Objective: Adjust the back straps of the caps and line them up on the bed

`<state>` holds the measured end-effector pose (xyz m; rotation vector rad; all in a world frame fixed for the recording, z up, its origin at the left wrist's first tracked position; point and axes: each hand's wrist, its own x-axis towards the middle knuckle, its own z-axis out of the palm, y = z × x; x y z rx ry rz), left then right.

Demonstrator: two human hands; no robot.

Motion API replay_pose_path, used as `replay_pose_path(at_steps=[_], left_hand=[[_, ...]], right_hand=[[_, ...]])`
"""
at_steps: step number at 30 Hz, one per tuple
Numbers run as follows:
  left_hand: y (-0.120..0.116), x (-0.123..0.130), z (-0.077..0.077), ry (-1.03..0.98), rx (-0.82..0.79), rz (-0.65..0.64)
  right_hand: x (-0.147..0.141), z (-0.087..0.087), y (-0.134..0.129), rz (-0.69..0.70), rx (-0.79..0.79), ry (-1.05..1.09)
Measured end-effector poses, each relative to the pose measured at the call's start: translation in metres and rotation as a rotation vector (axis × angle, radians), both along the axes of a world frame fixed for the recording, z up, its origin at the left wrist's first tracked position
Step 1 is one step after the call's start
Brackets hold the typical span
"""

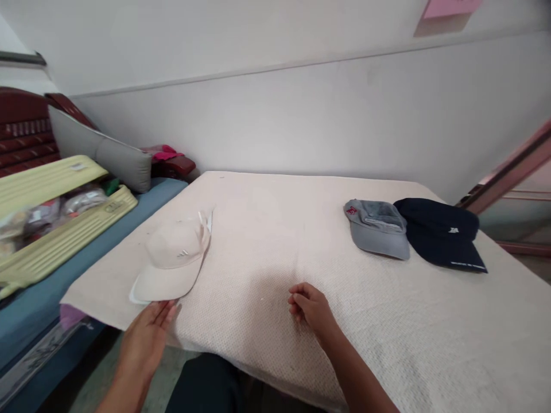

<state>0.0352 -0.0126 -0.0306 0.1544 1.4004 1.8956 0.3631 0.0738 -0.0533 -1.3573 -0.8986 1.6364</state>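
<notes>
A pale cream cap (174,246) with a small striped logo rests on the left part of the cloth-covered table (258,229). A thin whitish edge shows under its brim; I cannot tell what it belongs to. My left hand (148,330) is at the front of that brim, its stretched fingertips touching or just under the edge. Over the table's front middle, my right hand (310,307) has its fingers loosely curled in, with nothing visible in them. Farther right lie a grey cap (379,229) and a navy cap (443,235), side by side and touching.
At the left stands a blue bed or bench (161,195) with a grey cushion (103,146) and a yellow ribbed container (116,206) holding wrapped items. A white wall (275,120) closes off the table's far side. Reddish framing (512,166) stands at the right.
</notes>
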Motion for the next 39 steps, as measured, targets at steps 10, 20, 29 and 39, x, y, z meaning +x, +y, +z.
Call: replay_pose_path(at_steps=[10, 20, 29, 39], left_hand=[[0.061, 0.017, 0.021, -0.089, 0.001, -0.089], [0.043, 0.141, 0.053, 0.057, 0.226, -0.161], [-0.019, 0.224, -0.012, -0.099, -0.138, -0.61], [0.003, 0.184, -0.013, -0.537, 0.137, -0.897]], right_hand=[[-0.002, 0.0, 0.005, 0.079, 0.0, -0.043], [0.0, 0.002, 0.005, 0.096, 0.003, 0.14], [0.039, 0.031, 0.018, -0.074, -0.02, 0.732], [0.074, 0.04, 0.012, -0.059, 0.017, 0.729]])
